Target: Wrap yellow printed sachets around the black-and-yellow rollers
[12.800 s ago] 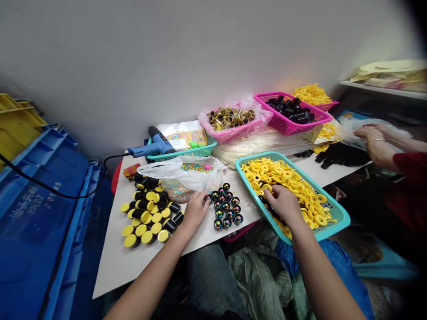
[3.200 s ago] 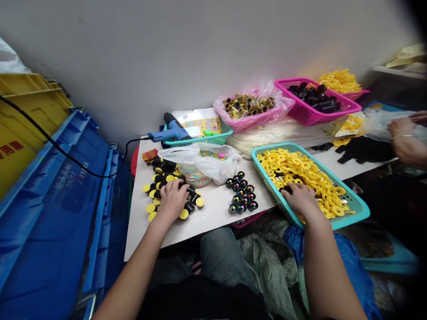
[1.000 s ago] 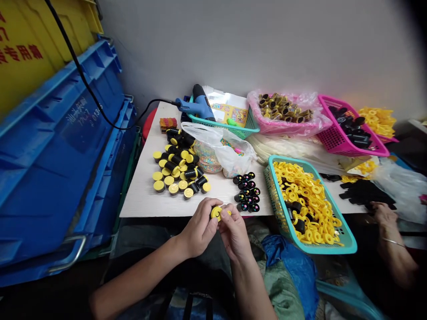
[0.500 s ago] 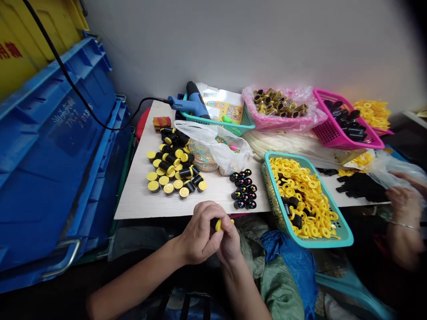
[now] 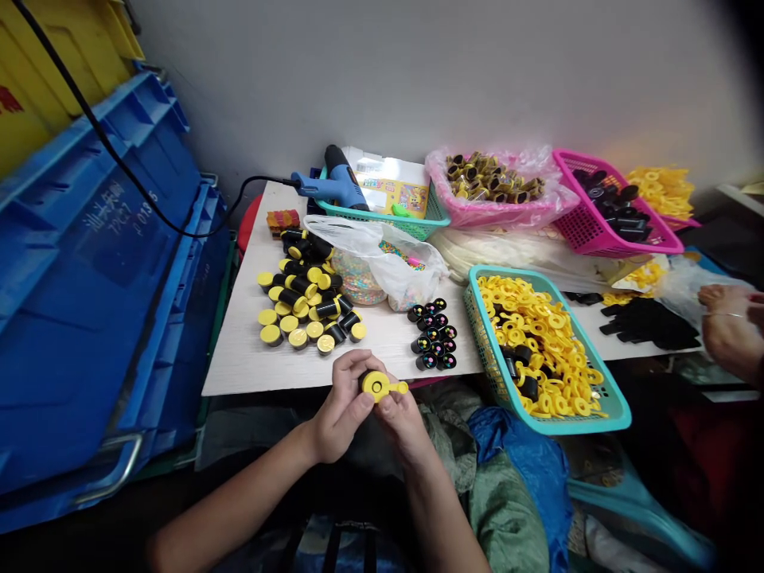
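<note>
Just off the table's front edge, my left hand [image 5: 340,418] is closed around a small black container with a yellow ring-shaped cap [image 5: 368,385] facing up. The cap's small looped tab points right. My right hand [image 5: 404,423] has its fingers closed at the cap's right side, under the tab; its other fingers are partly hidden. Beyond my hands lie a pile of black tubes with yellow ends [image 5: 325,310] and several black tubes with coloured beads [image 5: 442,348] inside, standing in rows. To the right, a teal basket [image 5: 621,419] holds loose yellow caps and a few black pieces.
A blue heat gun [image 5: 337,189] rests on another teal basket [image 5: 440,223]. White bags of coloured beads [image 5: 358,274] stand mid-table. Pink baskets [image 5: 588,235] are at the back. A co-worker's hand [image 5: 731,322] is at right, near black strips [image 5: 648,325]. Blue crates [image 5: 119,270] flank the left.
My hands have turned the container so the yellow cap and its tab face up toward me. The co-worker's hands have shifted, and the view has moved slightly.
</note>
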Action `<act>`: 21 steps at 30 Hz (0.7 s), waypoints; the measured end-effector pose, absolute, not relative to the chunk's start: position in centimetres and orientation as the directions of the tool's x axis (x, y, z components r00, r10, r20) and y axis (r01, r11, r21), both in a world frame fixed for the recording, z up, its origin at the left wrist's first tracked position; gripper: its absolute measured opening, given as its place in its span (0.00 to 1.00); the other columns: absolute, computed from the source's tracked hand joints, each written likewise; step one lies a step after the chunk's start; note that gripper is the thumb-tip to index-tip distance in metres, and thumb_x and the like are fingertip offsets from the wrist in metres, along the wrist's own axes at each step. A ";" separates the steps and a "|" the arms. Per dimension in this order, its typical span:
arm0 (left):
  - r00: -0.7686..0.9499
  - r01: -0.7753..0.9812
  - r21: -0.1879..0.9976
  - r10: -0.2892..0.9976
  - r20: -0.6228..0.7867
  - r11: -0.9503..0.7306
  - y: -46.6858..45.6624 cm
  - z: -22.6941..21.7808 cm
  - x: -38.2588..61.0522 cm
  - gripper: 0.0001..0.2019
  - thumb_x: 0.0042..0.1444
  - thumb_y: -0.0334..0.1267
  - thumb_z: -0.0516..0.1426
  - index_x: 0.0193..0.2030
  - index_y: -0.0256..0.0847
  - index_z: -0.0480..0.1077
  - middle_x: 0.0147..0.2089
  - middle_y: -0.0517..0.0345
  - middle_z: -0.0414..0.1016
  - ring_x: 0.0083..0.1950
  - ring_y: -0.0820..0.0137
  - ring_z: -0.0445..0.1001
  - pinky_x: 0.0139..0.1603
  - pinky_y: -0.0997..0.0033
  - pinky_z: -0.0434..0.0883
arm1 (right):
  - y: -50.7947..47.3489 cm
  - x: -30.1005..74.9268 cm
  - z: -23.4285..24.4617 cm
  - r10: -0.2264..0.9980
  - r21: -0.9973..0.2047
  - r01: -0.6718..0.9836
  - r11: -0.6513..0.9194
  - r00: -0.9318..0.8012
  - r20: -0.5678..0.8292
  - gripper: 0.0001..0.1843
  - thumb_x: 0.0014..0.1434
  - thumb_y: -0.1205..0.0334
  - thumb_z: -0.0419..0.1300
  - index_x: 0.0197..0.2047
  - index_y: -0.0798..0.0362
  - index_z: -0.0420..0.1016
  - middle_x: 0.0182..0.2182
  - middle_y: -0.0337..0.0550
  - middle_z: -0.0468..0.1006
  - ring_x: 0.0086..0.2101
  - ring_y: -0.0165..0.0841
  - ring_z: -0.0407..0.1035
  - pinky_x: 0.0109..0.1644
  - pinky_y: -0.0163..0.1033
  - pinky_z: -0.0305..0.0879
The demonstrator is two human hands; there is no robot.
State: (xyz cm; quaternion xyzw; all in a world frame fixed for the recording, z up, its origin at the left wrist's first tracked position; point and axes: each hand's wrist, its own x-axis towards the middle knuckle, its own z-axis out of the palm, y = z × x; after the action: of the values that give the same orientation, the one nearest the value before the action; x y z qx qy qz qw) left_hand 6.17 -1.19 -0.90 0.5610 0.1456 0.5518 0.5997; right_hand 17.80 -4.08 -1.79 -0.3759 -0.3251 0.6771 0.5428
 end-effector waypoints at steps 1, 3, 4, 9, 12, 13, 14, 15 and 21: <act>0.364 -0.530 0.830 0.837 0.409 -0.175 -1.2 -0.7 6.1 0.18 0.64 0.42 0.44 0.60 0.51 0.46 0.45 0.55 0.62 0.43 0.67 0.66 0.42 0.62 0.67 | -4.1 18.0 -1.8 0.971 -0.827 -0.514 -0.228 -0.180 -0.155 0.20 0.48 0.47 0.65 0.39 0.52 0.74 0.33 0.43 0.71 0.34 0.34 0.63 0.41 0.39 0.61; 0.393 -0.545 0.826 0.828 0.400 -0.141 -1.0 -0.5 5.9 0.20 0.64 0.45 0.45 0.61 0.51 0.45 0.44 0.55 0.62 0.43 0.66 0.66 0.41 0.64 0.67 | -3.9 18.4 -1.7 0.960 -0.767 -0.586 -0.261 -0.239 -0.144 0.20 0.50 0.46 0.63 0.39 0.52 0.75 0.32 0.43 0.72 0.33 0.34 0.64 0.40 0.39 0.62; 0.407 -0.534 0.828 0.807 0.427 -0.169 -0.9 -0.4 5.8 0.21 0.64 0.45 0.45 0.62 0.51 0.44 0.44 0.54 0.62 0.44 0.66 0.65 0.42 0.62 0.66 | -3.8 18.6 -1.7 0.959 -0.743 -0.614 -0.266 -0.249 -0.137 0.20 0.50 0.46 0.63 0.39 0.52 0.76 0.32 0.43 0.72 0.33 0.33 0.64 0.39 0.38 0.62; 0.473 -0.359 0.821 0.672 0.570 -0.443 -0.2 -0.8 5.3 0.24 0.64 0.41 0.44 0.65 0.50 0.39 0.46 0.51 0.62 0.47 0.62 0.64 0.49 0.53 0.63 | -3.4 19.2 -1.5 0.950 -0.772 -0.570 -0.281 -0.282 -0.137 0.29 0.45 0.41 0.64 0.45 0.53 0.74 0.36 0.45 0.71 0.35 0.35 0.64 0.40 0.37 0.63; 0.498 -0.180 0.781 0.629 0.597 -0.598 -0.2 -1.1 5.3 0.25 0.63 0.41 0.43 0.65 0.49 0.38 0.47 0.49 0.62 0.50 0.59 0.61 0.50 0.49 0.62 | -3.4 19.2 -1.3 0.965 -0.844 -0.497 -0.202 -0.246 -0.086 0.32 0.46 0.37 0.61 0.45 0.54 0.74 0.38 0.47 0.71 0.39 0.39 0.64 0.43 0.40 0.62; 0.496 -0.118 0.759 0.624 0.604 -0.640 -0.3 -1.2 5.3 0.25 0.63 0.41 0.44 0.65 0.48 0.39 0.47 0.49 0.62 0.52 0.57 0.60 0.51 0.48 0.61 | -3.4 19.1 -1.2 0.971 -0.872 -0.457 -0.178 -0.228 -0.078 0.31 0.47 0.37 0.61 0.45 0.54 0.74 0.38 0.47 0.72 0.40 0.40 0.64 0.44 0.42 0.62; 0.488 -0.062 0.740 0.627 0.607 -0.670 -0.3 -1.3 5.3 0.25 0.63 0.41 0.44 0.65 0.48 0.40 0.48 0.48 0.62 0.52 0.57 0.60 0.51 0.47 0.61 | -3.4 19.0 -1.1 0.976 -0.898 -0.412 -0.158 -0.203 -0.078 0.30 0.48 0.39 0.61 0.45 0.54 0.74 0.39 0.47 0.72 0.40 0.40 0.64 0.45 0.42 0.61; 0.477 -0.013 0.725 0.632 0.610 -0.689 -0.4 -1.5 5.4 0.25 0.63 0.40 0.44 0.65 0.47 0.41 0.48 0.48 0.62 0.53 0.57 0.59 0.52 0.47 0.60 | -3.4 18.9 -1.0 0.981 -0.919 -0.369 -0.141 -0.174 -0.081 0.27 0.49 0.41 0.61 0.44 0.54 0.74 0.38 0.47 0.72 0.40 0.40 0.64 0.46 0.42 0.61; 0.475 0.063 0.707 0.644 0.600 -0.705 -0.4 -2.1 5.0 0.27 0.63 0.38 0.44 0.66 0.44 0.37 0.49 0.48 0.62 0.53 0.57 0.58 0.54 0.45 0.56 | -3.1 19.0 -0.4 0.954 -0.893 -0.369 -0.259 -0.240 -0.177 0.22 0.50 0.45 0.61 0.40 0.54 0.75 0.32 0.41 0.69 0.33 0.33 0.61 0.39 0.37 0.59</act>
State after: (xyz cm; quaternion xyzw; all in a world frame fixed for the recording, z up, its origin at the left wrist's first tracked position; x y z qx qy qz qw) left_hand 5.02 -0.38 -2.14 0.7991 0.2212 0.4623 0.3143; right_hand 19.05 -3.12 -0.40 -0.3887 -0.3764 0.6915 0.4786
